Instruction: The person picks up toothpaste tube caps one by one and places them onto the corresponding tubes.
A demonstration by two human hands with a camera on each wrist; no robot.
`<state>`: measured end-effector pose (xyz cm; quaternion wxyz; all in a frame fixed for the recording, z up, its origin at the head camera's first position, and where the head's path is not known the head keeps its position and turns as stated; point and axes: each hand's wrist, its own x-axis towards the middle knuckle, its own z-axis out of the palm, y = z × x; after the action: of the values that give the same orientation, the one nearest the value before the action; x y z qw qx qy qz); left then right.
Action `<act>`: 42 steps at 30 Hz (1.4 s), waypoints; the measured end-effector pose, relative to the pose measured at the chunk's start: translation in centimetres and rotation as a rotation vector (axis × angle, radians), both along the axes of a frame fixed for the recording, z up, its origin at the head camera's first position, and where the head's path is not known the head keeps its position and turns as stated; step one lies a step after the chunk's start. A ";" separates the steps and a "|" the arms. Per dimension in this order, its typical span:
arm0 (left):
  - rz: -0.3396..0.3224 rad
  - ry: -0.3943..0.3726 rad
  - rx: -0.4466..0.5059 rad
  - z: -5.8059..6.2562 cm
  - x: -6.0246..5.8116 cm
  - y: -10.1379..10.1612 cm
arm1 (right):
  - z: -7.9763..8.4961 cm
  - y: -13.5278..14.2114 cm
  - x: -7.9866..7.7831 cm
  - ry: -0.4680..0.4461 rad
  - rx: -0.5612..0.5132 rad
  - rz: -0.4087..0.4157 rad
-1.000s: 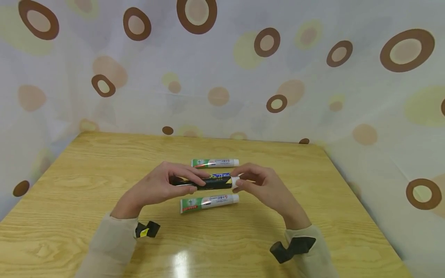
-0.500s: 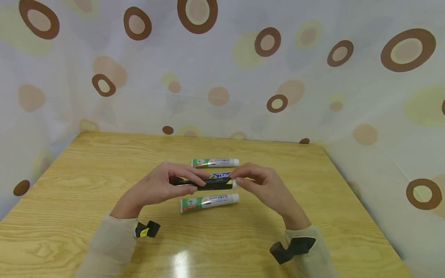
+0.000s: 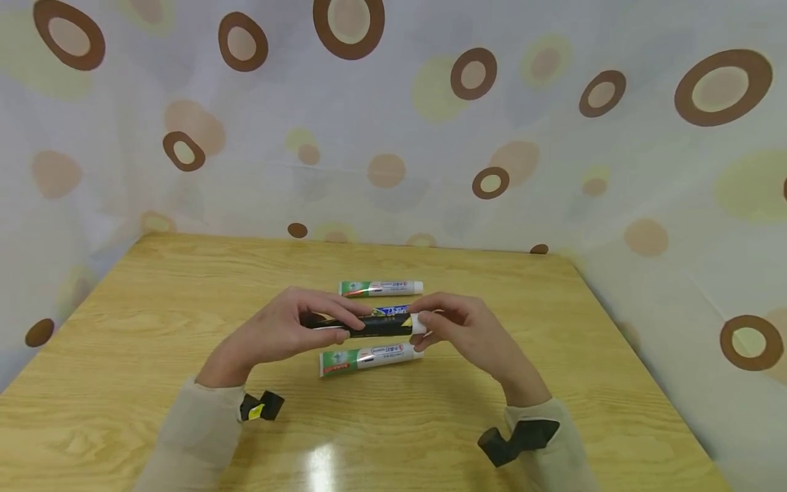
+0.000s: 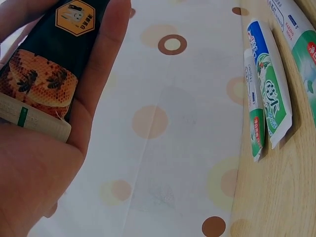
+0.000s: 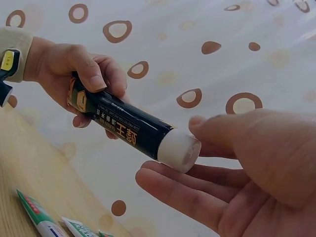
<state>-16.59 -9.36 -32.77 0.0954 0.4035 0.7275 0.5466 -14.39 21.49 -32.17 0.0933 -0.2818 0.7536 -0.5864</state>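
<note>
A black toothpaste tube (image 3: 387, 325) with yellow marks is held level above the table. My left hand (image 3: 289, 324) grips its flat end, thumb on one side and fingers over the other; the left wrist view shows a honeycomb-and-bee print (image 4: 42, 81) there. At the other end is a white cap (image 5: 178, 148), still on the tube. My right hand (image 3: 461, 321) pinches this cap, the thumb on one side and the fingertips (image 5: 148, 173) beneath it. In the head view, the right thumb and fingers hide part of the cap.
On the wooden table (image 3: 246, 273) lie a green-and-white toothpaste tube (image 3: 381, 288) farther back, a blue-labelled tube (image 3: 393, 310) partly hidden behind the black one, and another green-and-white tube (image 3: 369, 359) nearer. A dotted curtain (image 3: 393, 137) surrounds the back and sides.
The right fingers have shifted round the cap: half a second ago the lower fingers were out of sight, and now they show below it. The left hand and tube stay nearly still.
</note>
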 end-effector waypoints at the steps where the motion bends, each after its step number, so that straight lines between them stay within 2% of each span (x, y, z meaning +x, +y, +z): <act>1: 0.001 0.001 0.003 0.0 0.0 0.0 | 0.0 0.0 0.0 0.001 0.001 0.004; 8: -0.014 -0.006 0.017 0.1 0.0 0.1 | -0.1 0.2 0.0 0.016 0.012 0.031; 15: -0.027 0.002 0.013 0.0 0.0 0.2 | -0.1 0.1 0.2 0.135 0.077 -0.078; 19: -0.024 0.001 0.017 0.1 0.0 0.2 | -0.1 0.1 0.1 0.166 0.026 -0.039; 23: -0.024 0.001 0.015 0.1 0.0 0.2 | 0.1 0.2 0.1 0.162 0.032 -0.021; 27: -0.020 0.000 0.004 0.0 0.1 0.2 | 0.2 0.3 0.3 0.125 0.086 -0.060; 31: -0.008 -0.003 -0.006 0.0 0.1 0.2 | 0.2 0.3 0.3 0.085 0.080 -0.063; 42: 0.012 -0.015 -0.035 -0.1 0.1 0.2 | 0.2 0.2 0.3 0.077 0.128 -0.120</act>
<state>-16.53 -9.12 -32.87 0.1047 0.3934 0.7385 0.5375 -14.13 21.72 -31.95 0.0470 -0.2520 0.8080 -0.5305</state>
